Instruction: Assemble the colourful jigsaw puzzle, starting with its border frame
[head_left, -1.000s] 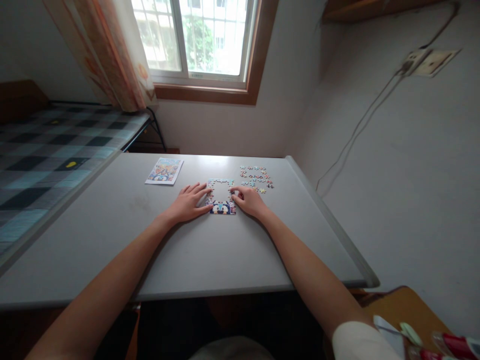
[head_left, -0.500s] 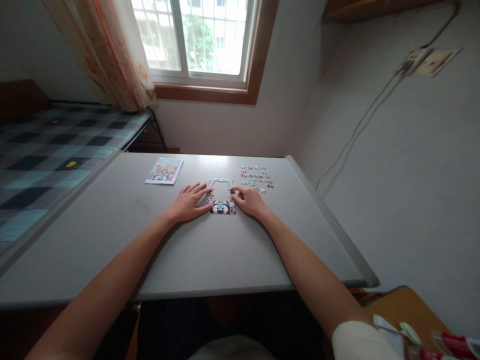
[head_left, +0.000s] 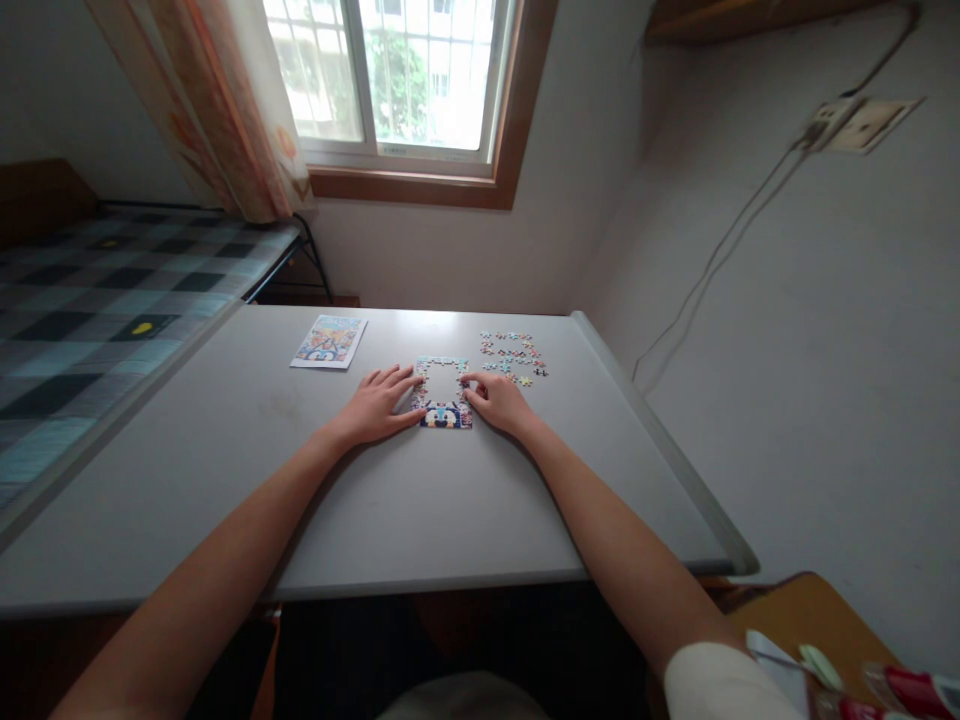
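Observation:
A rectangular puzzle frame (head_left: 444, 416) of joined pieces lies on the grey table (head_left: 420, 520), with a gap in its middle and a dark blue and white picture along its near side. My left hand (head_left: 377, 404) lies flat with fingers spread, its fingertips touching the frame's left edge. At the right edge, my right hand (head_left: 499, 402) rests with its fingers curled and thumb near the index finger; whether a piece is between them is too small to tell. Several loose puzzle pieces (head_left: 513, 354) lie behind my right hand.
A printed picture card (head_left: 328, 342) lies at the table's back left. Beyond the left edge is a bed with a checked cover (head_left: 150, 270). A wall with a hanging cable (head_left: 705, 272) stands at the right. A brown stool (head_left: 832, 620) holds small items at the lower right.

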